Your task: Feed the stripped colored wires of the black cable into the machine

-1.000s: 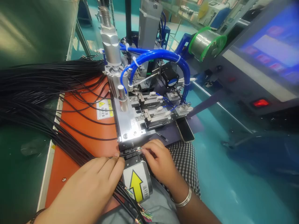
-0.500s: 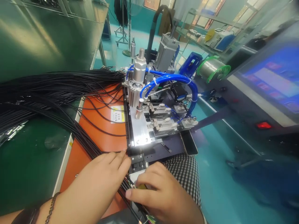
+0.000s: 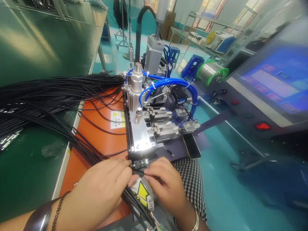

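A person's two bare hands meet low in the centre, beside a metal machine. A short stretch of black cable spans the gap between them, just in front of a black slotted fixture. The right hand pinches this cable between thumb and forefinger. The left hand has its fingers together and bent, gripping the same cable from the other side; its palm is hidden.

Below the left hand, a bundle of black cables slants down past a yellow arrow label; coloured wires show at the ends. More cables lie across the orange tabletop to the left. Right of the machine are a phone and a small knife-like tool.
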